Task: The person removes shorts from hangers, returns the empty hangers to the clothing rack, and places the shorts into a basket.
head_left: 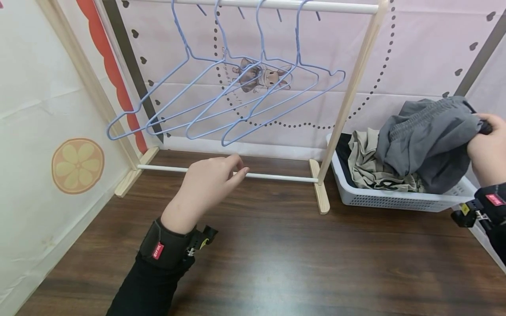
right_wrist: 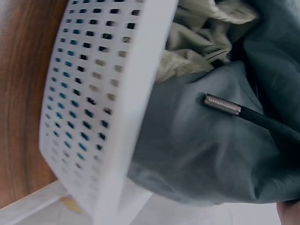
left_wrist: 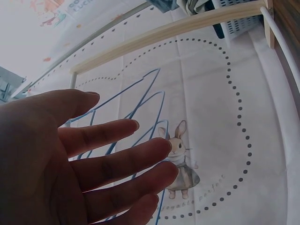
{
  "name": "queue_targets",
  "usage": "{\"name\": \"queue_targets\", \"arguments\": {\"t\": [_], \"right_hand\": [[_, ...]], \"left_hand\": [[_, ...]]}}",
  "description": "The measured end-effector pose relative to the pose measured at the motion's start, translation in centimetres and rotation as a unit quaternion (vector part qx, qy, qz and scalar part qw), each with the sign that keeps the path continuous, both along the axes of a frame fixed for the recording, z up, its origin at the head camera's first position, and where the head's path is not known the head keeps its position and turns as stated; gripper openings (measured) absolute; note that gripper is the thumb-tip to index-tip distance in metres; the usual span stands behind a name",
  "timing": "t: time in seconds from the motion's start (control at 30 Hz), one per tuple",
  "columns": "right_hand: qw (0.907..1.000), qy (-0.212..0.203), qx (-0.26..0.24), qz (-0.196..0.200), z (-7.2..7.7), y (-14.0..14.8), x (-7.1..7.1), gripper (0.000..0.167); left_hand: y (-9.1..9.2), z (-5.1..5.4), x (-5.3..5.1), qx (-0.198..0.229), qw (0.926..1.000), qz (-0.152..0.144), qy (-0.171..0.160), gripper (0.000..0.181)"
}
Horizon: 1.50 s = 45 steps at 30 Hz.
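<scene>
My right hand [head_left: 488, 147] grips the dark end of grey pants [head_left: 428, 131] with a gathered elastic waist, at the right of the head view. The pants are bunched and partly raised over a white basket [head_left: 395, 203]. In the right wrist view a dark drawstring [right_wrist: 222, 104] with a metal tip lies across the grey cloth, and little of the hand shows. My left hand [head_left: 205, 184] is held in the air in front of the rack, holding nothing. Its fingers are relaxed and apart in the left wrist view. Several blue wire hangers [head_left: 298, 33] hang beyond it.
The hangers are on the white top bar [head_left: 336, 6] of a wooden rack, whose right post [head_left: 352, 92] stands beside the basket. A khaki garment [head_left: 365, 151] and black cloth [head_left: 344, 153] lie in the basket. Below is a dark wood floor [head_left: 276, 254].
</scene>
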State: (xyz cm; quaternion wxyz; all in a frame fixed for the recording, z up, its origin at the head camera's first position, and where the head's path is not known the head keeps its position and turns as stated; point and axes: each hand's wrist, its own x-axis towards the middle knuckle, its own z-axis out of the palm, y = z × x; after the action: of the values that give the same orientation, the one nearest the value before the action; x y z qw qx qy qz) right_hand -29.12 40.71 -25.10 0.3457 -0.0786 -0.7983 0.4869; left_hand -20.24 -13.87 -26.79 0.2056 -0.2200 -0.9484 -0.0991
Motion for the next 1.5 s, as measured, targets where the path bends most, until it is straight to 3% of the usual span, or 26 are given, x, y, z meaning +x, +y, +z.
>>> {"name": "queue_targets", "arguments": {"t": [0.17, 0.33, 0.53, 0.67, 0.87, 0.97, 1.2, 1.37, 1.5], "right_hand": [[0.9947, -0.066, 0.073, -0.028, -0.8, 0.6, -0.5, 0.033], [0.9702, -0.127, 0.201, -0.046, -1.4, 1.0, -0.9, 0.035], [0.9335, -0.163, 0.318, 0.033, -1.8, 0.6, -0.8, 0.048], [0.9099, -0.163, 0.369, 0.095, -2.0, 0.5, -0.9, 0.054], [0.8974, -0.165, 0.344, 0.221, -3.0, -0.3, -1.3, 0.064], [0.8852, -0.200, 0.328, 0.262, -3.1, -1.2, -1.4, 0.061], [0.8482, -0.307, 0.325, 0.284, -2.9, -3.4, -1.3, 0.073], [0.8290, -0.318, 0.355, 0.292, -3.8, -4.3, -1.7, 0.075], [0.8200, -0.315, 0.373, 0.299, -4.6, -4.8, -2.0, 0.076]], "left_hand": [[0.0, -0.1, -0.1, -0.002, 1.0000, 0.000, -0.005, 0.026], [0.0, -0.1, -0.1, -0.002, 0.9999, 0.002, -0.010, 0.026], [0.0, -0.1, -0.2, 0.000, 0.9999, 0.000, -0.012, 0.026], [0.0, -0.2, -0.1, 0.000, 0.9999, 0.002, -0.013, 0.027], [0.0, -0.1, -0.1, -0.003, 0.9999, 0.004, -0.015, 0.027], [0.1, -0.1, 0.0, -0.005, 0.9999, 0.004, -0.014, 0.027], [0.0, -0.2, -0.1, -0.003, 0.9999, 0.003, -0.012, 0.027], [0.1, -0.2, -0.2, -0.004, 0.9999, 0.003, -0.012, 0.027], [0.1, -0.2, -0.2, -0.006, 0.9999, 0.003, -0.013, 0.027]]}}
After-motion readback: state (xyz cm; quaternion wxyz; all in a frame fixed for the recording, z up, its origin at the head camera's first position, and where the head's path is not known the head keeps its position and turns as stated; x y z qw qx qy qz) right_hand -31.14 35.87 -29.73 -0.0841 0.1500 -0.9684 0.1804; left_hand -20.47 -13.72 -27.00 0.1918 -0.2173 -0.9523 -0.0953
